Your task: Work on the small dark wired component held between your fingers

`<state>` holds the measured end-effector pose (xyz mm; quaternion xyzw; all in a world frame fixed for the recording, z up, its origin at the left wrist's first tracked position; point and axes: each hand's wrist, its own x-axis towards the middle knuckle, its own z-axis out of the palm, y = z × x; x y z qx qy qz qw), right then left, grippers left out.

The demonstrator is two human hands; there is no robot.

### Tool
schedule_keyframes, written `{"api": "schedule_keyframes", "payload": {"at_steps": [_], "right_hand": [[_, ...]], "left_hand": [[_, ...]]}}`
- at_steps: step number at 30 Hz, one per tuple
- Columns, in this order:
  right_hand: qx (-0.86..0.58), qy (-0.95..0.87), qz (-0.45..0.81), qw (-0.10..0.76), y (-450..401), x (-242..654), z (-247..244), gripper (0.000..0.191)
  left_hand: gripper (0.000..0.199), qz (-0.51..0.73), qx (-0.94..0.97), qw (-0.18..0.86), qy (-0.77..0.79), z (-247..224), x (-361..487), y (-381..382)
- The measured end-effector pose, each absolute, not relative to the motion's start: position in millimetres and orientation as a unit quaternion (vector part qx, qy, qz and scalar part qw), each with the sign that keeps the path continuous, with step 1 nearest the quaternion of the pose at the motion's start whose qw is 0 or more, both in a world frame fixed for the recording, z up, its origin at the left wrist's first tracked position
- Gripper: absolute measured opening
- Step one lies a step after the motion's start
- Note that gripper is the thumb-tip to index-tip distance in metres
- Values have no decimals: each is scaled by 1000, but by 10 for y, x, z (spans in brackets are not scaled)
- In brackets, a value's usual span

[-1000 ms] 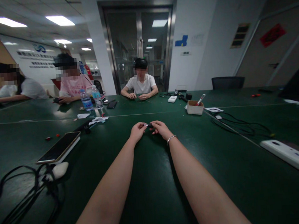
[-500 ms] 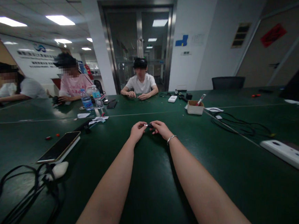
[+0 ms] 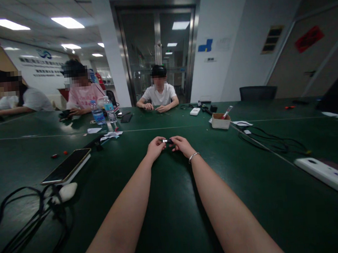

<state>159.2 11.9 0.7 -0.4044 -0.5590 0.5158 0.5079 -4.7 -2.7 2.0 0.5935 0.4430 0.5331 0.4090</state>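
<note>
Between my two hands is a small dark object with a shiny silver part [image 3: 166,141], too small to make out fully. My left hand [image 3: 156,147] pinches its silver end with the fingertips. On its dark end the fingers of my right hand [image 3: 181,145] are closed. Both hands are just above the green table [image 3: 175,204], near the middle of the view, with a silver bracelet [image 3: 194,157] on the right wrist.
At left are a phone on a white box [image 3: 68,165], black cables [image 3: 32,207] and a white mouse-like object [image 3: 67,192]. Farther back stand two bottles [image 3: 98,113] and a small box [image 3: 221,121]. A white power strip [image 3: 331,178] lies right. A person [image 3: 160,94] sits opposite.
The small object has tilted slightly and its silver part shows a little more between my fingers. My arms are nearly still.
</note>
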Motion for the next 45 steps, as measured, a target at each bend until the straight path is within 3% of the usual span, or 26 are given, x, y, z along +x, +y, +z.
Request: {"api": "schedule_keyframes", "payload": {"at_steps": [20, 27, 45], "right_hand": [[-401, -562, 508, 515, 127, 1594, -2, 11], [-398, -521, 519, 548, 139, 1614, -24, 12], [-386, -558, 524, 516, 106, 1614, -4, 12]], "left_hand": [[18, 544, 585, 404, 446, 7, -53, -1], [15, 593, 488, 426, 479, 41, -56, 17], [17, 534, 568, 400, 482, 30, -33, -14]]}}
